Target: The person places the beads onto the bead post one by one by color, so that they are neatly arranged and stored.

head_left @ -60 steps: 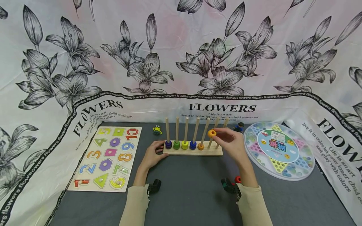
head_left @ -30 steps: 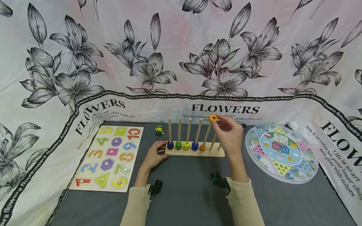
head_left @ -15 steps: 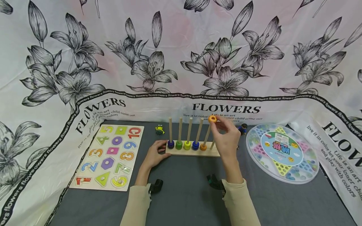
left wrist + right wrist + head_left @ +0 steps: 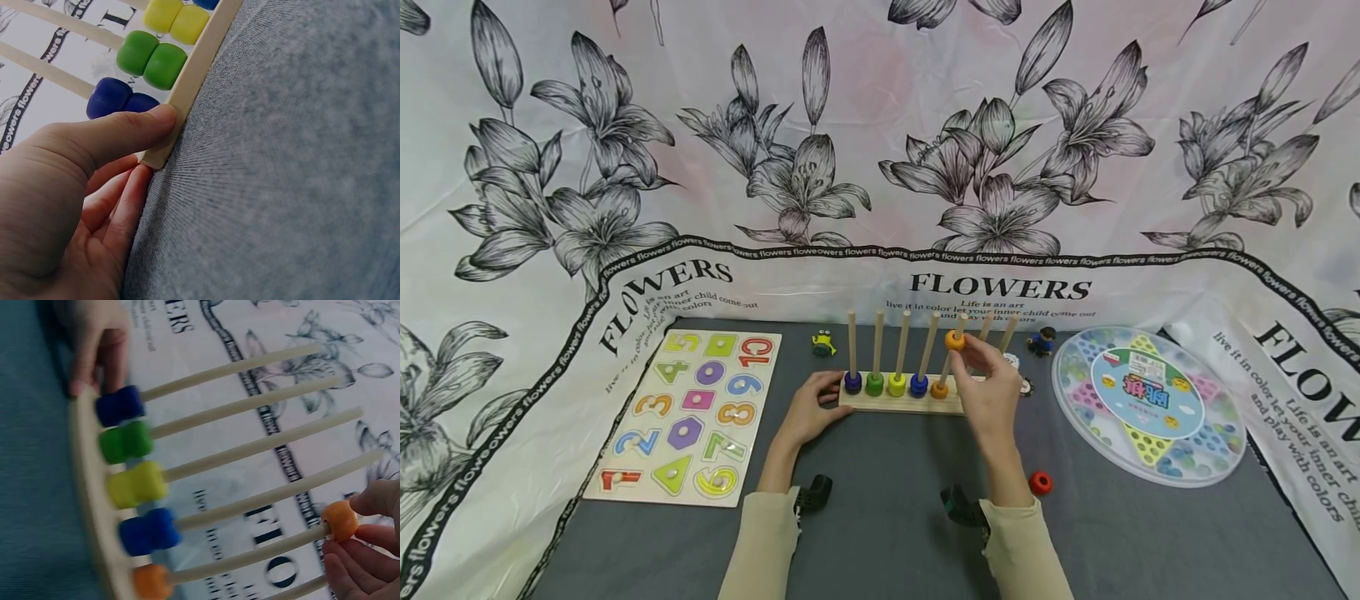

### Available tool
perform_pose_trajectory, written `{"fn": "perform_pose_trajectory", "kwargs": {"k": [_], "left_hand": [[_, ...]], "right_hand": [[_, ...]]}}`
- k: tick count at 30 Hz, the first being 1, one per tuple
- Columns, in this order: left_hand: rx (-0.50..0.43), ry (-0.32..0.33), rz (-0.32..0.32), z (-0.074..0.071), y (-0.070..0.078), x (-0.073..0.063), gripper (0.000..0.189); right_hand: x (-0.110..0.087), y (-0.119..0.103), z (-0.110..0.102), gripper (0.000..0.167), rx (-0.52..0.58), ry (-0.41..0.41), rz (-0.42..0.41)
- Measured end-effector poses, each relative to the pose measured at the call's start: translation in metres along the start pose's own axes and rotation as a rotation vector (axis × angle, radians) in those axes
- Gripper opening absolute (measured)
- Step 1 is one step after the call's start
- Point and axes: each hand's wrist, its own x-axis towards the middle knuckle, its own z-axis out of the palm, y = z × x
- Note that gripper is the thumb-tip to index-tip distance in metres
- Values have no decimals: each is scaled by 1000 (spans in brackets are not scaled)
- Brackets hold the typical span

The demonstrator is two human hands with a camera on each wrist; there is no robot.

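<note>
A wooden peg rack point(image 4: 917, 405) with several upright pegs stands mid-table in the head view. Its left end is gripped by my left hand point(image 4: 808, 410), the thumb point(image 4: 140, 125) on the front edge and the fingers at the end. My right hand point(image 4: 989, 398) pinches an orange bead point(image 4: 954, 340), which is threaded on the fifth peg a little below its top. Lower on that peg sits another orange bead point(image 4: 939, 389). Dark blue point(image 4: 853, 383), green point(image 4: 875, 384), yellow point(image 4: 897, 384) and blue beads point(image 4: 918, 385), two to a peg, fill the bottoms of the other left pegs.
At left lies a number-and-shape puzzle board point(image 4: 685, 417). A round game board point(image 4: 1150, 407) lies at right. A red bead point(image 4: 1041, 482) rests beside my right forearm. Behind the rack stand a small green toy point(image 4: 823, 343) and a small figure point(image 4: 1042, 341).
My right hand has raised the orange bead to the top of the fifth peg, then brought it down slightly onto the peg. The left hand keeps its grip on the rack.
</note>
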Motion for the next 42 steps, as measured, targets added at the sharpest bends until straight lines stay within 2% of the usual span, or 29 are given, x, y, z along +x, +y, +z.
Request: {"fn": "perform_pose_trajectory", "kwargs": {"k": [10, 20, 30, 36, 42], "left_hand": [[2, 1, -8, 1, 0, 0, 63], [-5, 0, 4, 1, -2, 1, 63], [-3, 5, 3, 2, -3, 1, 64], [-5, 7, 0, 2, -3, 1, 64], [-6, 6, 0, 2, -2, 0, 64]], "right_hand": [[-21, 31, 7, 28, -34, -68, 147], [-33, 46, 8, 29, -67, -127, 243], [-37, 55, 1, 27, -75, -168, 245], [-33, 56, -15, 27, -68, -203, 238], [-29, 62, -52, 25, -71, -237, 229]]}}
